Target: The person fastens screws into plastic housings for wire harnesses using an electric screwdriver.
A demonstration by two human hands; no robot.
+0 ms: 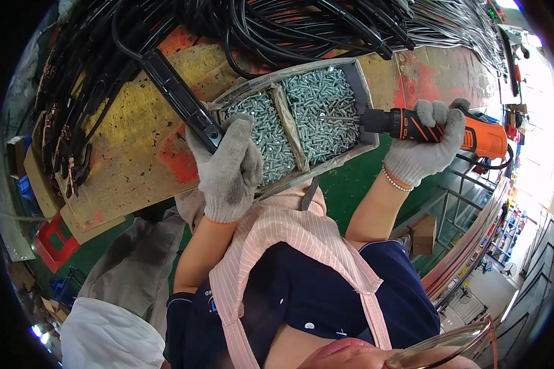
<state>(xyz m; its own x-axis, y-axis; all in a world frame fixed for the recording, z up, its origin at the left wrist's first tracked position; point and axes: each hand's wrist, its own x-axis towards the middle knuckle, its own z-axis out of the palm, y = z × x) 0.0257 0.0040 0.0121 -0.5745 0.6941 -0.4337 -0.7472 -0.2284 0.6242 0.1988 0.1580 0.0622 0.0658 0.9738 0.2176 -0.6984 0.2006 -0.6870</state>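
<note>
Head view showed the gloved left hand (229, 165) pinching a stiff black bar (178, 98) at its screw-hole end, by the screw tray (362, 92) at the bench's near edge; the right hand (426, 146) gripped the orange screwdriver (437, 129), likely weighty, over the screws.
</note>
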